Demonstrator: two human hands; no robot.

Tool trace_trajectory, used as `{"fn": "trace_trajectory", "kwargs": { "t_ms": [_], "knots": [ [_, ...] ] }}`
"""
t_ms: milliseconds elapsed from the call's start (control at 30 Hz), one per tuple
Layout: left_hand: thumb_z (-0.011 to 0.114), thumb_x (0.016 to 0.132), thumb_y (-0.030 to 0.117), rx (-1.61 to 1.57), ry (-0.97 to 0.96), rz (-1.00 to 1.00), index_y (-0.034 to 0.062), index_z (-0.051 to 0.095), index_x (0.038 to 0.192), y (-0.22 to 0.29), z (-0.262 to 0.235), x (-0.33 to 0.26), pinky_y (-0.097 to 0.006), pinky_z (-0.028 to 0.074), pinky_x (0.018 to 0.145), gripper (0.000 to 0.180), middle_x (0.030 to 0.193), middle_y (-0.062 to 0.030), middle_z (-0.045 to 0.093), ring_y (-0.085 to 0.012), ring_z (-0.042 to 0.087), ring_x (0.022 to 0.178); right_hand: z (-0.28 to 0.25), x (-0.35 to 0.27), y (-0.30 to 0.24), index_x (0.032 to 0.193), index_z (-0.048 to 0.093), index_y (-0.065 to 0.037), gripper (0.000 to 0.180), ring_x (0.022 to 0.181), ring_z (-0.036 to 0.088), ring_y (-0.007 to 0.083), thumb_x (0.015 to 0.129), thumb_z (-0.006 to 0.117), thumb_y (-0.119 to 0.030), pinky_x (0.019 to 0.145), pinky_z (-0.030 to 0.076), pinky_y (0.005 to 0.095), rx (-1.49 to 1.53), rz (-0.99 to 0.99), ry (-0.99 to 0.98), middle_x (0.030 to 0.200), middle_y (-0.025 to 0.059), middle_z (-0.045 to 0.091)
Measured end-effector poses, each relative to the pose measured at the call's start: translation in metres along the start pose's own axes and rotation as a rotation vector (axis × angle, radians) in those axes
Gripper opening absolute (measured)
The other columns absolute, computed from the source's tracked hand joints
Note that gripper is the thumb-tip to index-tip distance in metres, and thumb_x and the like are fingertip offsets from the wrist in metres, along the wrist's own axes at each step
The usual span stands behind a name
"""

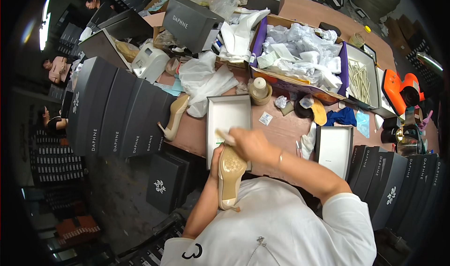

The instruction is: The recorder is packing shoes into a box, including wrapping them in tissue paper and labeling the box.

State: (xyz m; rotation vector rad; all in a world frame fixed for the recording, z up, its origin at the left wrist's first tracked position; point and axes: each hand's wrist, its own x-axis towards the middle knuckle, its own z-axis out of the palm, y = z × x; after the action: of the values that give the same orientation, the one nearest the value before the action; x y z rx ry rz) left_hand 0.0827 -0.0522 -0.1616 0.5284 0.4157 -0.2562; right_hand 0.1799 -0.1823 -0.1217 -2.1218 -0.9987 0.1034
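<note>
A beige high-heeled shoe [232,167] is held in front of my chest, its sole turned up and its heel pointing down toward me. My left hand [215,162] grips its left side; some fingers are hidden behind it. At the shoe's far end my right hand [253,146] is closed on a small pale piece [225,137], too blurred to name. Just beyond both hands lies an open white-lined box tray [228,110]. The other beige high-heeled shoe [176,118] leans by the dark shoe boxes [112,116] on the left.
Stacked shoe boxes [398,186] stand at right beside another white-lined tray [333,146]. Behind are a squeeze bottle [259,90], a purple-edged box [348,73] of crumpled paper, a tray of thin sticks [360,76] and an orange tool [398,90]. Several people sit far left.
</note>
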Motion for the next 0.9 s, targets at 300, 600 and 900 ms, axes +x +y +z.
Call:
{"fn": "trace_trajectory", "kwargs": {
  "t_ms": [300,600,900],
  "knots": [
    [0.039,0.096,0.049,-0.105,0.192,0.053,0.0094,0.044,0.135,0.009,-0.038,-0.004,-0.037,0.056,0.064,0.056,0.099,-0.0154,0.060,-0.0282,0.065,0.078,0.034,-0.073,-0.048,0.091,0.051,-0.006,0.012,0.069,0.063,0.0290,0.084,0.059,-0.011,0.055,0.048,0.0409,0.432,-0.296,-0.445,0.080,0.0112,0.057],
    [0.043,0.095,0.048,-0.232,0.165,-0.013,0.0110,0.054,0.125,-0.002,-0.046,-0.003,-0.037,0.053,0.075,0.049,0.096,-0.0103,0.062,-0.0251,0.064,0.085,0.035,-0.036,-0.029,0.092,0.053,-0.007,0.013,0.069,0.061,0.0302,0.082,0.060,-0.009,0.058,0.050,0.0399,0.122,-0.294,-0.156,0.081,0.0099,0.057],
    [0.043,0.094,0.049,-0.106,0.159,0.008,0.0078,0.048,0.132,0.007,-0.045,-0.003,-0.034,0.053,0.077,0.056,0.102,-0.0118,0.061,-0.0232,0.061,0.092,0.027,-0.048,-0.029,0.096,0.056,-0.007,0.021,0.074,0.064,0.0286,0.076,0.062,-0.006,0.056,0.050,0.0388,0.140,-0.287,-0.183,0.081,0.0097,0.059]
  ]
}}
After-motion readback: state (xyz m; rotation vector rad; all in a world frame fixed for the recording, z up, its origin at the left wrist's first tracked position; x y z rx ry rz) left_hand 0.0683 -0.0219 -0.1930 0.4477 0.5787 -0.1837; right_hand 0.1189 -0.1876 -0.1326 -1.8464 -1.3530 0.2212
